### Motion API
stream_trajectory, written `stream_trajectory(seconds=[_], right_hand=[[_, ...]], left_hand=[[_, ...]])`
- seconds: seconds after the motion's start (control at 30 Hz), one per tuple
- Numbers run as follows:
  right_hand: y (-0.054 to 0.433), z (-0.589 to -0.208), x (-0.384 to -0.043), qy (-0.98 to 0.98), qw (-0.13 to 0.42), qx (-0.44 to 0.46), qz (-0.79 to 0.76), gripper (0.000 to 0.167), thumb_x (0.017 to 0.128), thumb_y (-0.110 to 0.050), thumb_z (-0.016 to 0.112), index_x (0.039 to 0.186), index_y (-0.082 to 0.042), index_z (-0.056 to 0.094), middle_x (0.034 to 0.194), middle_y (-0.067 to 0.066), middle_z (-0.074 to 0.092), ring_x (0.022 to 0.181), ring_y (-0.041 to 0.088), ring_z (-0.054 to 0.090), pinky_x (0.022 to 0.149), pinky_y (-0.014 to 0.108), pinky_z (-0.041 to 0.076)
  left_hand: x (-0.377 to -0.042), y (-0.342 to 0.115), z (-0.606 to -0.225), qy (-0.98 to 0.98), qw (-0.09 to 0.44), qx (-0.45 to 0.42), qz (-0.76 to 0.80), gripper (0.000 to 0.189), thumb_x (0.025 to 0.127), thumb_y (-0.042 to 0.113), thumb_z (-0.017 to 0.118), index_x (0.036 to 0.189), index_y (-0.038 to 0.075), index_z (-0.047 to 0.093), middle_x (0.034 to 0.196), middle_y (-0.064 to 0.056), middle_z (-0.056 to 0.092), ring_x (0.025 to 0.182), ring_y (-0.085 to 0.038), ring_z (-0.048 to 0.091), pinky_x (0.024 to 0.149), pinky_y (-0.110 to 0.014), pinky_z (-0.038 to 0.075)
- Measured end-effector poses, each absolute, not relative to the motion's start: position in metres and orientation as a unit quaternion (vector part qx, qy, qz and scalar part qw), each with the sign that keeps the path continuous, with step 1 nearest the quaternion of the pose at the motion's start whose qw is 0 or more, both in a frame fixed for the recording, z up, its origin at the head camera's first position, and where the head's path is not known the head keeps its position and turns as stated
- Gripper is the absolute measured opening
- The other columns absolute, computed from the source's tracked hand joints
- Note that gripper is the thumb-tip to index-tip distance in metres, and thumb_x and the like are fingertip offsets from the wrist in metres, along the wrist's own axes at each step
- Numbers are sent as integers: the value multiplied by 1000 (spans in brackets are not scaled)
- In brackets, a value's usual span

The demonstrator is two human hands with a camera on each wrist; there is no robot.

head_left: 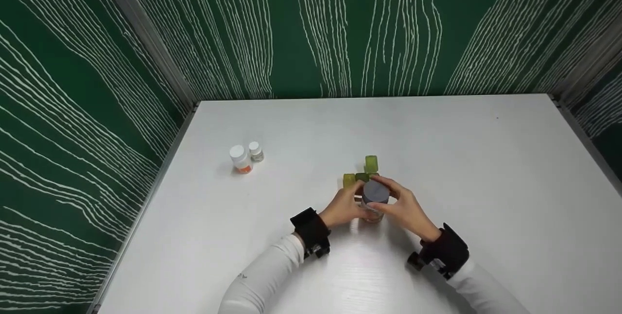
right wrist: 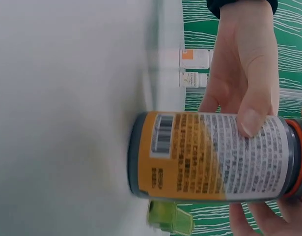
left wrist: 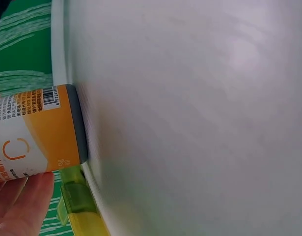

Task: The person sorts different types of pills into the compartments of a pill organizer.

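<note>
A bottle (right wrist: 200, 157) with an orange and white label and a dark base stands on the table, its grey lid (head_left: 375, 190) facing up. My left hand (head_left: 344, 207) grips the bottle's side, with the thumb lying across the label in the right wrist view. At the top, my right hand (head_left: 404, 208) holds the lid between thumb and fingers. A red-orange ring (right wrist: 299, 157) shows just under the lid. Small see-through green blocks (head_left: 371, 164) and a yellow one (head_left: 349, 180) sit right behind the bottle, partly hidden by my hands.
Toward the left of the white table (head_left: 466, 158) stand a white bottle (head_left: 241, 159) with an orange label and a smaller white-capped bottle (head_left: 256, 151), side by side. Green panels (head_left: 311, 27) with white wavy lines rise behind the table and at its sides.
</note>
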State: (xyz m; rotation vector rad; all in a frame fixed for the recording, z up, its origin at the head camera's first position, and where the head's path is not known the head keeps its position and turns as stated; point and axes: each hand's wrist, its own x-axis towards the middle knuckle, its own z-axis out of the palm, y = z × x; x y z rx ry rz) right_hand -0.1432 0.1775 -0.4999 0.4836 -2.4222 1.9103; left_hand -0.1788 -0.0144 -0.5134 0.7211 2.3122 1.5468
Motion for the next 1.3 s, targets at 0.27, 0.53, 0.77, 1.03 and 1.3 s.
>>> stream_trajectory(seconds=[0.27, 0.53, 0.77, 1.03, 1.3], right_hand=[[160, -502, -144, -769, 1, 81, 634, 58, 88, 8, 80, 134, 11, 44, 137, 27, 60, 120, 20, 59, 103, 28, 45], [177, -512, -153, -763, -44, 175, 621, 83, 92, -21, 85, 150, 11, 36, 149, 34, 47, 137, 47, 48, 111, 49, 39], [203, -494, -160, -745, -143, 231, 609, 75, 100, -11, 71, 159, 13, 32, 164, 38, 30, 150, 44, 37, 119, 50, 35], [203, -494, -158, -749, -128, 187, 623, 66, 95, -3, 74, 152, 14, 46, 158, 34, 45, 146, 44, 45, 112, 34, 41], [190, -500, -151, -762, -48, 139, 630, 57, 90, 6, 78, 142, 14, 56, 143, 32, 60, 127, 8, 59, 109, 25, 43]], left_hand=[[-177, -13, -514, 800, 123, 258, 527, 61, 83, 0, 88, 135, -8, 57, 132, -27, 69, 124, -38, 67, 104, -28, 51], [-178, -11, -512, 798, 135, 245, 534, 54, 85, -1, 86, 131, -8, 57, 131, -27, 68, 123, -39, 67, 101, -28, 55], [-178, -11, -514, 786, 147, 235, 552, 48, 84, -3, 85, 124, -6, 59, 129, -25, 69, 123, -37, 67, 102, -27, 55], [-177, -11, -514, 780, 147, 237, 560, 50, 83, -5, 85, 124, -7, 58, 128, -25, 69, 120, -34, 68, 101, -27, 55], [-178, -12, -513, 784, 150, 225, 559, 51, 82, -3, 86, 125, -5, 59, 128, -23, 70, 119, -29, 68, 101, -25, 54]])
